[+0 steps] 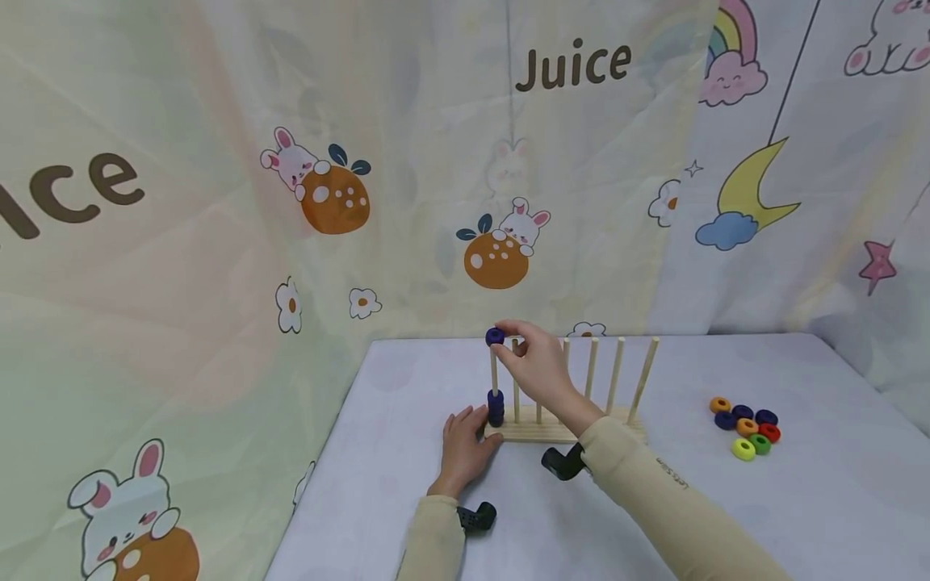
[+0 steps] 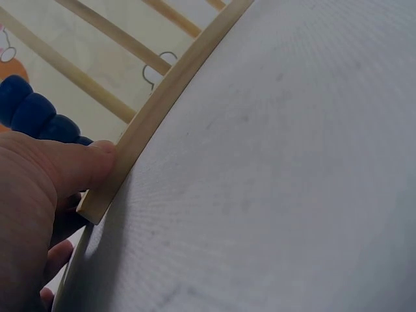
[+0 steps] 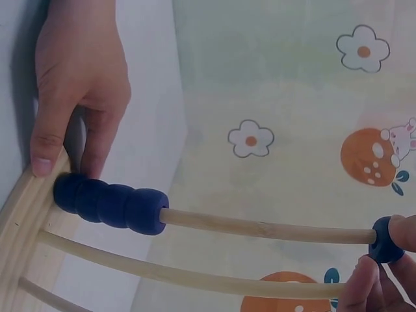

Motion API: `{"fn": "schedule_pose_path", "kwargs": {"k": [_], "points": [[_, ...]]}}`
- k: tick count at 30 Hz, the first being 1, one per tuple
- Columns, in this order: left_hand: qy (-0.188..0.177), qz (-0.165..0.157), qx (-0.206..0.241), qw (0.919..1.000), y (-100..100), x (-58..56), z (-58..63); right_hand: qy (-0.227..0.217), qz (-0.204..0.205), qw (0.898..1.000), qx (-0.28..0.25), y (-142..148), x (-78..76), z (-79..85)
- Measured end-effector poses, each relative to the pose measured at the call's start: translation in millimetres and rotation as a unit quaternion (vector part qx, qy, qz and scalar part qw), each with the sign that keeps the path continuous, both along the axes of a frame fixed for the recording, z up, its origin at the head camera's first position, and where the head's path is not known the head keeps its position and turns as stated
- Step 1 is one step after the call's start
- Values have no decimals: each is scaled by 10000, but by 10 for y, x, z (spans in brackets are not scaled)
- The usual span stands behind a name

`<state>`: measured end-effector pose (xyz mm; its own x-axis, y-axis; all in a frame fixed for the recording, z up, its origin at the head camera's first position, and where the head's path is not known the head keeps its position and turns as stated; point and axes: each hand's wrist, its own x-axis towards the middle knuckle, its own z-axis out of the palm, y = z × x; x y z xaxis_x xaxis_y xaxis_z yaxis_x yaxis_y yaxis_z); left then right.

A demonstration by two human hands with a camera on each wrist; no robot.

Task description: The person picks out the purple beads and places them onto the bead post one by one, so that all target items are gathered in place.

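Observation:
A wooden peg rack [image 1: 530,433] stands on the table, with a row of upright pegs. Around the foot of its leftmost peg [image 3: 266,228] sits a stack of several dark blue beads [image 3: 110,203]. My right hand [image 1: 541,367] pinches another blue bead [image 1: 495,336] between thumb and fingers, right at the top end of that same peg. Low at the rack's left end, my left hand [image 1: 465,448] grips the base [image 2: 153,117], its thumb on the front edge. The other fingers go behind the base and are partly hidden in the left wrist view.
Loose beads lie in a group to the right of the rack: orange [image 1: 720,405], blue [image 1: 766,417], red [image 1: 769,434], green [image 1: 760,444] and yellow [image 1: 743,449]. The other pegs [image 1: 644,375] carry no beads. A printed curtain [image 1: 436,121] hangs behind the table [image 1: 835,484].

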<state>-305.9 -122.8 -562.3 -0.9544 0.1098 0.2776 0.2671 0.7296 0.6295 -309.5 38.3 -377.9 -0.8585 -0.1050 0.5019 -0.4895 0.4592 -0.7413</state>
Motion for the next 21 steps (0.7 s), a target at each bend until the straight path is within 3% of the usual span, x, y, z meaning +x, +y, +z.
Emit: {"fn": "schedule_pose_path", "kwargs": {"k": [14, 21], "points": [[99, -18, 4, 9999, 3, 18, 22, -93, -32, 9995, 302, -19, -32, -56], [490, -45, -75, 9988, 0, 31, 14, -189, -48, 9988, 447, -13, -38, -103]]}}
